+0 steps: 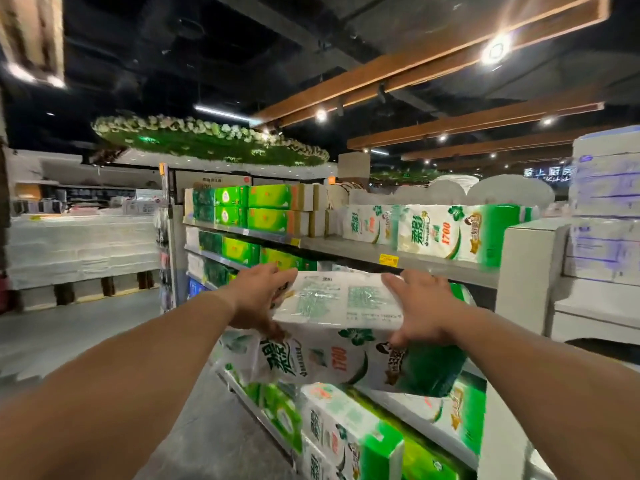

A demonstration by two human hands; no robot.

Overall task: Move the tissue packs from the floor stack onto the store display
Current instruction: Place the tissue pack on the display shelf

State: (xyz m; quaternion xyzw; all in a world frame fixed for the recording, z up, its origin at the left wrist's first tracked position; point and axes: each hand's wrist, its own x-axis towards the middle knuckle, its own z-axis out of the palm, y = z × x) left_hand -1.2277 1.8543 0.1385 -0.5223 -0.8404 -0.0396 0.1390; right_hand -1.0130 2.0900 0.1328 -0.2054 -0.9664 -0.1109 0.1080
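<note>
I hold a white and green tissue pack [343, 337] up in front of the store display shelves [408, 259]. My left hand [258, 296] grips its left end, fingers over the top and thumb underneath. My right hand [420, 306] grips its right end the same way. The pack is roughly level, just below the upper shelf board. Two like packs [433, 230] stand on that upper shelf. More packs [346, 434] of the same kind lie below the held one, at the shelf's lower level.
Green tissue boxes [249, 206] fill the far left of the shelves. A white end panel [530, 271] closes the shelf on the right, with pale packs [606, 209] stacked beyond it. A grey floor aisle [86, 327] and a low white display [79, 247] lie to the left.
</note>
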